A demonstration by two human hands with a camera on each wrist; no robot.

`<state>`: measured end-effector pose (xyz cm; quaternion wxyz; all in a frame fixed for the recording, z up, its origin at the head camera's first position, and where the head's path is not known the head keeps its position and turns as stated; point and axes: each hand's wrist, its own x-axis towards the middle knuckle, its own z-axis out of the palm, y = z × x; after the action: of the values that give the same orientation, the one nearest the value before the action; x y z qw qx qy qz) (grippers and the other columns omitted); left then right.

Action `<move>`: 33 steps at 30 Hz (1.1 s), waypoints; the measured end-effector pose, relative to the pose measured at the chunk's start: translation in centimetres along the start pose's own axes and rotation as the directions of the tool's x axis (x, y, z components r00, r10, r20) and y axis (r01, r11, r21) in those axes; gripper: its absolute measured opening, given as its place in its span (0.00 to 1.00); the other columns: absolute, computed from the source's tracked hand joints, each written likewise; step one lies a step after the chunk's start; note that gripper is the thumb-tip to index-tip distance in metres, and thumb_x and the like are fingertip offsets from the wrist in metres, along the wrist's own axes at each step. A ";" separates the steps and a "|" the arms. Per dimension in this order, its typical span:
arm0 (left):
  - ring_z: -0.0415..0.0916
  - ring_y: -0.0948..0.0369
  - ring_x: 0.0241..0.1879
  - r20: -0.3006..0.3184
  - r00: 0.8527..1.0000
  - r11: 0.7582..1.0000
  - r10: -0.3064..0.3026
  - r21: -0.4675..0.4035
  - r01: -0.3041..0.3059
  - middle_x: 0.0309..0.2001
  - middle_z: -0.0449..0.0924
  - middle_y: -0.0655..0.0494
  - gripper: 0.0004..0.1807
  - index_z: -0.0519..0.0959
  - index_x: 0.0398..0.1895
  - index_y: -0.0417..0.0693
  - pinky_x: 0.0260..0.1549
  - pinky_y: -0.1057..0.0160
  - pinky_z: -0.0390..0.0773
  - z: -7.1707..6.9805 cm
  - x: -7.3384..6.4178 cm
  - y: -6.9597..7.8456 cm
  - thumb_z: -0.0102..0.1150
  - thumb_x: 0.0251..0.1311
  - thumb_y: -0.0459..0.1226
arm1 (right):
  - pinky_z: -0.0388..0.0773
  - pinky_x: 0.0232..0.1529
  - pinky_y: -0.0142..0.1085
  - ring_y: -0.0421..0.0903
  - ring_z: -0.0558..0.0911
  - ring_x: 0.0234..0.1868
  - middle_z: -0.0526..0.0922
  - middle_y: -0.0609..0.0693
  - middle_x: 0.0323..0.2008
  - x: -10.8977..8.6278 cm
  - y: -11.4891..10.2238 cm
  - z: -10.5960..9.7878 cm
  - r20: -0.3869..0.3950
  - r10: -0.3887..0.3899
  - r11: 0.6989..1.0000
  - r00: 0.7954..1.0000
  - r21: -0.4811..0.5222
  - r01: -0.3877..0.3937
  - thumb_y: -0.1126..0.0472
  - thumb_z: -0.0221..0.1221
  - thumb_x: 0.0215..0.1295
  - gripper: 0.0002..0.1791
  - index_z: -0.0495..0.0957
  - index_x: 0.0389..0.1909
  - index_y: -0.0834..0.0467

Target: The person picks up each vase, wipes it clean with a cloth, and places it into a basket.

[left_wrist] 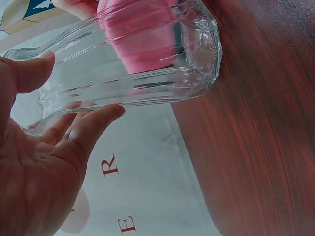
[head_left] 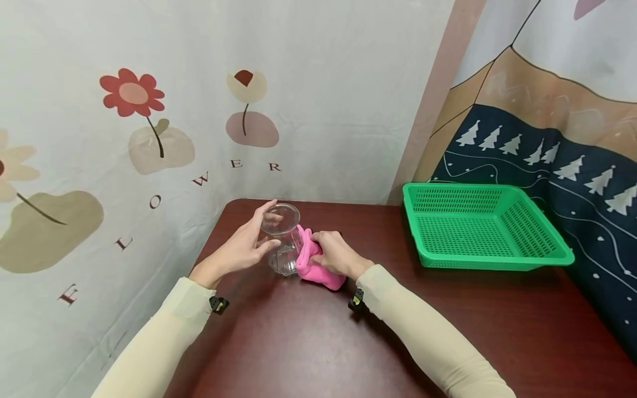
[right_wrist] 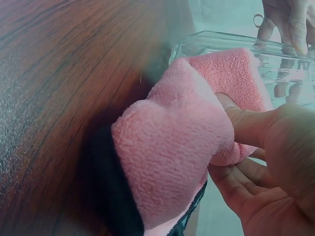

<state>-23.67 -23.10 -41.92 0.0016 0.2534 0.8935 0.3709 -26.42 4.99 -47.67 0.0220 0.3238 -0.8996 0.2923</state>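
Observation:
A clear glass vase (head_left: 285,260) with a flared rim and ridged sides stands on the dark brown table. My left hand (head_left: 238,250) holds it near the neck, thumb on the near side and fingers round the far side; the left wrist view shows the fingertips against the glass (left_wrist: 197,83). In my right hand (head_left: 339,254) is a bunched pink fluffy cloth (head_left: 320,275), pinched between thumb and fingers. Part of this cloth (right_wrist: 167,132) lies against the vase's right side, and its dark underside shows at the lower edge.
A green plastic basket (head_left: 497,263) with a perforated bottom stands at the right back of the table (head_left: 278,342). Behind the table hangs a pale curtain (head_left: 323,99) printed with flowers and letters. Dark blue fabric (head_left: 587,221) with white trees hangs on the right.

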 end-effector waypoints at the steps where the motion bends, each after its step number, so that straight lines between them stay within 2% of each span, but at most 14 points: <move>1: 0.79 0.39 0.79 0.002 1.000 1.000 0.000 0.001 0.000 0.80 0.76 0.39 0.56 0.43 0.97 0.53 0.69 0.32 0.88 0.0 0.0 0.0 0.71 0.80 0.28 | 0.84 0.44 0.36 0.46 0.83 0.40 0.90 0.52 0.39 0.0 0.0 0.0 -0.003 0.004 1.000 1.000 0.005 -0.004 0.65 0.81 0.70 0.15 0.90 0.53 0.61; 8: 0.79 0.40 0.80 0.006 1.000 1.000 -0.002 -0.001 0.002 0.80 0.76 0.39 0.57 0.43 0.97 0.53 0.69 0.33 0.89 0.0 0.0 0.0 0.71 0.79 0.27 | 0.89 0.48 0.39 0.47 0.87 0.44 0.94 0.54 0.46 0.0 -0.4 -0.3 -0.036 0.008 1.000 0.999 0.014 -0.007 0.62 0.83 0.69 0.24 0.90 0.62 0.64; 15: 0.79 0.40 0.78 0.006 1.000 1.000 0.005 0.006 -0.005 0.80 0.76 0.39 0.57 0.43 0.97 0.53 0.68 0.34 0.90 0.0 0.1 0.0 0.71 0.79 0.27 | 0.93 0.56 0.45 0.51 0.92 0.53 0.95 0.59 0.57 0.1 -0.6 -0.6 -0.078 -0.004 1.000 0.997 0.024 0.006 0.61 0.83 0.69 0.29 0.89 0.67 0.66; 25: 0.80 0.40 0.77 0.004 1.000 1.000 0.006 0.005 -0.006 0.79 0.77 0.39 0.57 0.43 0.97 0.54 0.69 0.34 0.89 0.0 -0.1 -0.1 0.71 0.79 0.27 | 0.93 0.61 0.48 0.55 0.94 0.59 0.94 0.62 0.60 0.3 -0.8 -0.8 -0.129 -0.024 0.997 0.991 0.064 0.032 0.61 0.85 0.66 0.31 0.88 0.67 0.68; 33: 0.80 0.40 0.77 0.003 1.000 1.000 0.015 0.006 -0.015 0.79 0.77 0.38 0.57 0.43 0.97 0.53 0.69 0.35 0.89 0.1 -0.1 -0.3 0.70 0.79 0.27 | 0.94 0.57 0.44 0.51 0.93 0.54 0.94 0.60 0.59 0.4 -1.1 -1.3 -0.148 -0.016 0.992 0.989 0.123 0.034 0.64 0.83 0.68 0.29 0.88 0.68 0.66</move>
<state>-23.73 -23.28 -42.19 -0.0007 0.2607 0.8926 0.3677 -26.25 4.77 -45.90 0.0712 0.3136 -0.8712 0.3709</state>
